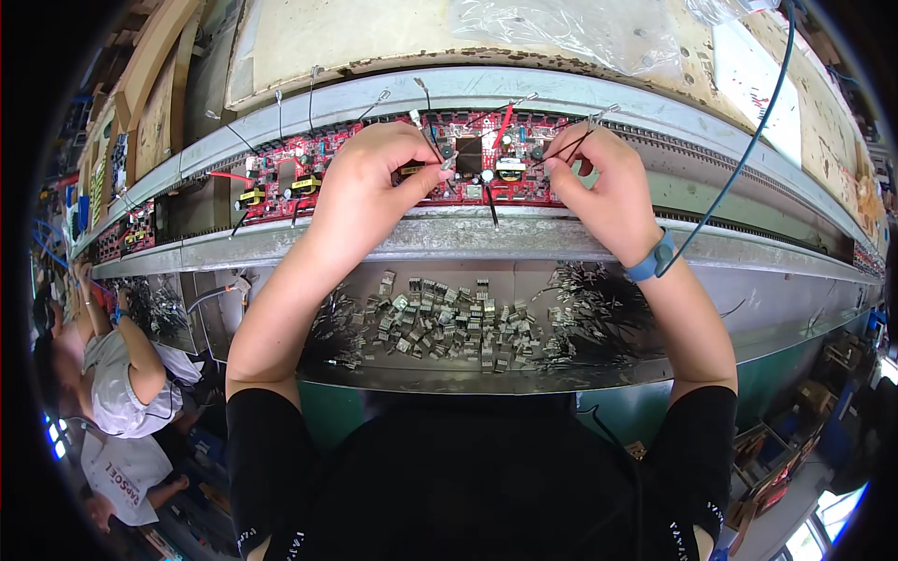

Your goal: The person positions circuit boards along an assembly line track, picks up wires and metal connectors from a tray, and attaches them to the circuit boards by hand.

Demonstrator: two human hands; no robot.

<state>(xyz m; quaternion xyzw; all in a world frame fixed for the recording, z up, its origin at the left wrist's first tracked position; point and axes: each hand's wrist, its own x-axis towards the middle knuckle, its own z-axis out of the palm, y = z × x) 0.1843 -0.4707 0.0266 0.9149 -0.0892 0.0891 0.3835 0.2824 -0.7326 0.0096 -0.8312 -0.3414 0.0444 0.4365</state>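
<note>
Red circuit board [468, 159] lies on the grey conveyor rail [449, 238], directly under both of your hands. Your left hand [369, 178] is clenched, its fingertips pinching a small component at the board's centre. Your right hand [603, 182] grasps thin black wires [566, 150] between thumb and forefinger, just beside the board's right edge. A blue wristband [652, 262] sits on your right wrist. Below your forearms, a tray [486, 379] holds loose grey metal parts [440, 323]. A second red board [281, 178] lies beyond your left hand.
</note>
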